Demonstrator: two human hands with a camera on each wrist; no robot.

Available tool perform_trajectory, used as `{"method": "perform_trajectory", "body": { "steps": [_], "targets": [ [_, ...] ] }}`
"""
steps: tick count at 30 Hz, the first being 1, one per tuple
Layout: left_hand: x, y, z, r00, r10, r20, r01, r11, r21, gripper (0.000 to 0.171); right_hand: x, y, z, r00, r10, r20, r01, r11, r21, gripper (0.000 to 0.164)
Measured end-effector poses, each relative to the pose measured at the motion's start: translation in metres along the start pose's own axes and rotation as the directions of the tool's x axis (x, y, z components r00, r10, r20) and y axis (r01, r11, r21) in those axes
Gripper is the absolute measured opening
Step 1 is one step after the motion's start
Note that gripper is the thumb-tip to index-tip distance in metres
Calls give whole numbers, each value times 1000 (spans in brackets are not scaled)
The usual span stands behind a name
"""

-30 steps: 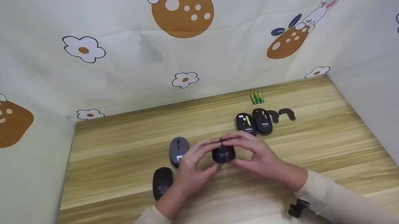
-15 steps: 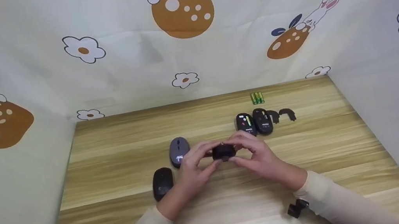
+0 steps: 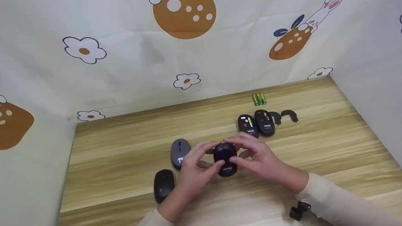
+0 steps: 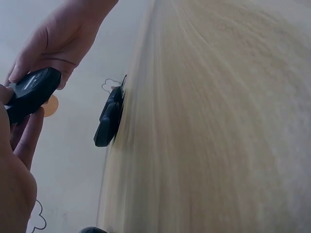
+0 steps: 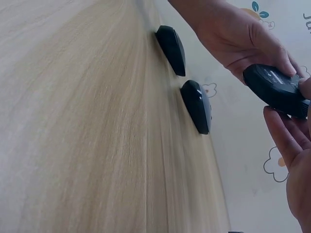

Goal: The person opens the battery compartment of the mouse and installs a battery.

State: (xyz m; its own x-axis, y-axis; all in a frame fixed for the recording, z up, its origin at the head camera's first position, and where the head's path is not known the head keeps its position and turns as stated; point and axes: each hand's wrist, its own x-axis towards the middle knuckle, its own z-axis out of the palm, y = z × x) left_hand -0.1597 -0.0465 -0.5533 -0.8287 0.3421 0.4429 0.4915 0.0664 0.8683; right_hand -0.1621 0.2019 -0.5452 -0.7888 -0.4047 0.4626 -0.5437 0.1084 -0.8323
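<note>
Your wooden table (image 3: 121, 137) lay in front of you. Your left hand (image 3: 190, 172) and your right hand (image 3: 265, 159) were close together over it. The thumbs and fingers of both pinched one dark mouse (image 3: 224, 150) between them, up off the wood. To the left lay a grey mouse (image 3: 180, 151), and nearer you a black mouse (image 3: 164, 184). Far to the right, two upturned mice (image 3: 264, 122) lay side by side, with curved black pieces (image 3: 289, 114) just right of them. Little green batteries (image 3: 259, 99) sat farther back in a row.
</note>
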Motion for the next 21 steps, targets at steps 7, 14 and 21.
{"method": "perform_trajectory", "body": {
  "steps": [7,14,21],
  "targets": [
    [2,0,0,990,-140,11,140,988,-69,46,1,-2,0,997,74,7,-74,997,0,49],
    [2,1,0,984,-174,26,175,979,-104,47,3,-4,-1,993,116,36,-118,992,47,52],
    [1,-1,0,982,-183,52,187,977,-101,46,5,-6,-3,982,168,90,-174,983,61,51]
  ]
}}
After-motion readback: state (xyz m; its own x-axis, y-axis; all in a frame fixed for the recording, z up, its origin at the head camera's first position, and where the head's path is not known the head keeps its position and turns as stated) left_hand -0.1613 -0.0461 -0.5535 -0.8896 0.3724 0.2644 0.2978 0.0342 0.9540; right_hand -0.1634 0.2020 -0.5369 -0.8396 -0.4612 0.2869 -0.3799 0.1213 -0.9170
